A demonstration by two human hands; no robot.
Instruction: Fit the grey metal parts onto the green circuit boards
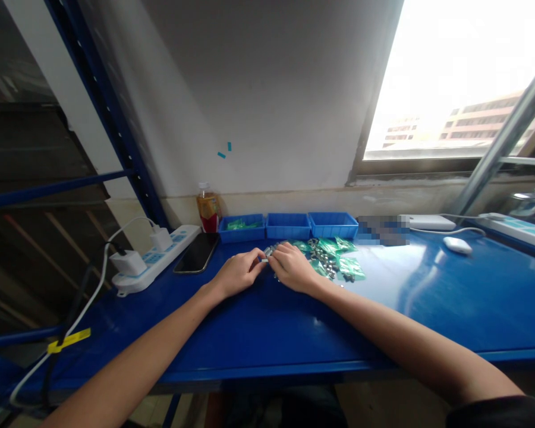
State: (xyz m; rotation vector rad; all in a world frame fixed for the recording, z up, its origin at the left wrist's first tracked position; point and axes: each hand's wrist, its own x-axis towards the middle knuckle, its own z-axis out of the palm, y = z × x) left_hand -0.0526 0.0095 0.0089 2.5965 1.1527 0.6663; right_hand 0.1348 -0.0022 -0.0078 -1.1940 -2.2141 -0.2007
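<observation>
A person's 2 bare hands met over a blue table [258, 339], the left hand [237, 274] drawn narrow, its thumb and fingertips pinching what appeared to be a small pale piece [264, 260], between the hands and in front of the 3 blue bins. The right hand [293, 267] curled just beside it, palm down; whether it also gripped the piece could not be told. The work looked partway along: green items [238, 224] lay in the leftmost bin [243, 235], apparently put by, while green packets [351, 267] and a heap of loose metallic parts [325, 258] lay on the table just beyond the right hand, seemingly yet to be dealt with. The piece at the fingertips appeared unfinished business too, though its exact form was too small to make out
</observation>
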